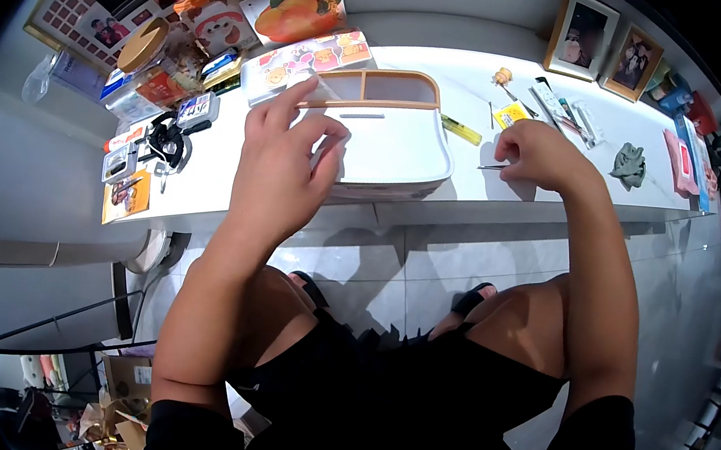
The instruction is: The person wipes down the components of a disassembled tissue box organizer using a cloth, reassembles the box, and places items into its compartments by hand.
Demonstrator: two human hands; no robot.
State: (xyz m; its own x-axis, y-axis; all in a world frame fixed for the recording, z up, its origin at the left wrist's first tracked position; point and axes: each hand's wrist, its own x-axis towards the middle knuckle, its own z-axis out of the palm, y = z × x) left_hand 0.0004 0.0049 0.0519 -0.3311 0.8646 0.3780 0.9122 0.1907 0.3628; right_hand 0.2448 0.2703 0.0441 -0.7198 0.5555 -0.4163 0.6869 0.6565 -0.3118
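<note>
A white storage box (387, 150) with a tan-rimmed divided compartment (401, 89) at its back stands in the middle of the table. My left hand (283, 158) is over the box's left side, fingers apart and holding nothing; whether it touches the box I cannot tell. To the right of the box, my right hand (533, 154) is closed, fingertips down by the tabletop. A thin dark sliver (493, 166) shows at those fingertips, too small to name. Just behind this hand lies a small yellow packet (512, 115). A yellow-green stick-like item (460, 130) lies between box and hand.
Pens and slim packages (564, 113) lie at the back right, near a crumpled grey-green cloth (629, 165) and a pink pack (680, 164). Picture frames (583, 35) stand behind. At left are a lidded jar (143, 45), a black cable bundle (164, 140) and an orange card (127, 197).
</note>
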